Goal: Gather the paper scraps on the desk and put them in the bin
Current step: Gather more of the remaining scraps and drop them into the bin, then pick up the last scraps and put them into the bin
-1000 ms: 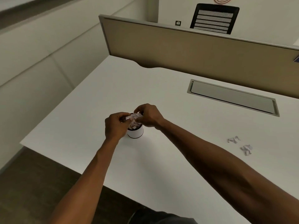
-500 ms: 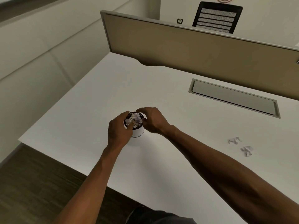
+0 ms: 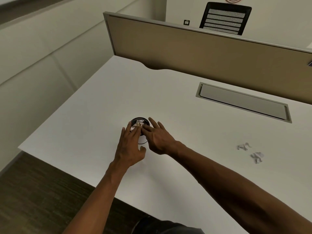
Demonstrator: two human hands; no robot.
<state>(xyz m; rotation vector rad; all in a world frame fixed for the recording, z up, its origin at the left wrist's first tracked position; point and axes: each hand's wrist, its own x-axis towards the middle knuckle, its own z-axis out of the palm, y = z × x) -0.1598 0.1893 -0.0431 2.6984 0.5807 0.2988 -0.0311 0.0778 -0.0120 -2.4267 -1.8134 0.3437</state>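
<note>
Your fingers (image 3: 135,130) are spread flat and grip nothing — both the left hand (image 3: 129,146) and the right hand (image 3: 157,135) press down on the crumpled paper (image 3: 138,123) that fills the small bin (image 3: 143,141) to its rim. That load looks to be in. Two paper scraps (image 3: 243,146) and (image 3: 257,157) lie loose on the counter (image 3: 168,92), well apart to your right — those, by my reckoning, are what is left.

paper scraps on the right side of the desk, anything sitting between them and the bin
Nothing visible does. The two paper scraps lie on bare desk, and the stretch across to the bin holds only the right hand, whose fingers rest on the paper filling it.
</note>
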